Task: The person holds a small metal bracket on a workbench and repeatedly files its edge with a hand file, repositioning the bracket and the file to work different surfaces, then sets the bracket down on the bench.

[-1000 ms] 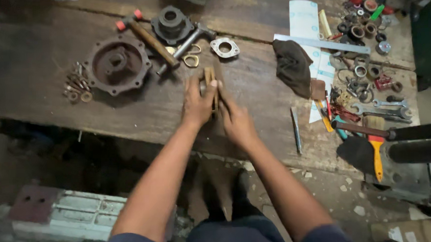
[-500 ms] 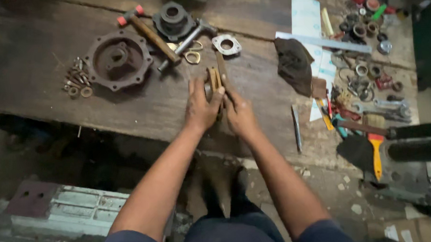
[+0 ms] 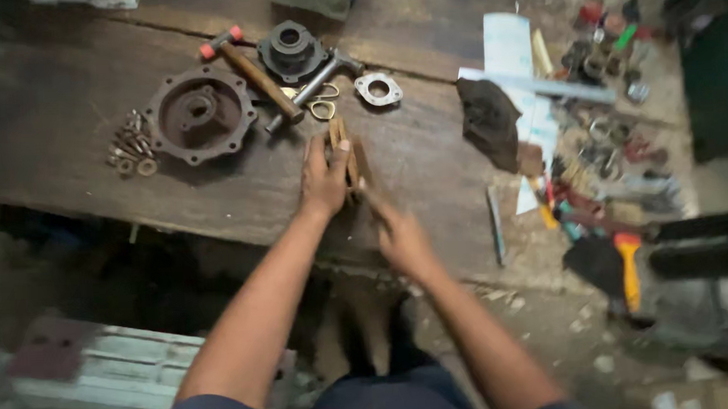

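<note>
My left hand (image 3: 324, 180) lies on the dark wooden bench (image 3: 65, 95) and grips a narrow brown flat piece (image 3: 340, 136) that points away from me; the thumb presses along its side. My right hand (image 3: 400, 237) is lower and to the right, blurred. Its fingers stretch toward the near end of the brown piece and nothing is held in its palm. Just beyond the piece lie a small metal loop (image 3: 322, 110) and a steel bar (image 3: 314, 82).
A round rusty flanged cover (image 3: 200, 113), a wooden-handled hammer (image 3: 252, 70), a dark round housing (image 3: 292, 48), a small flange (image 3: 378, 88) and a pile of bolts (image 3: 131, 145) lie at the back left. To the right are a dark rag (image 3: 487, 121), white paper (image 3: 509, 51), many small parts and a yellow-handled tool (image 3: 628, 260).
Both hands were together on the brown piece. My right hand has since drawn back toward me and to the right, while the left hand stays on the piece.
</note>
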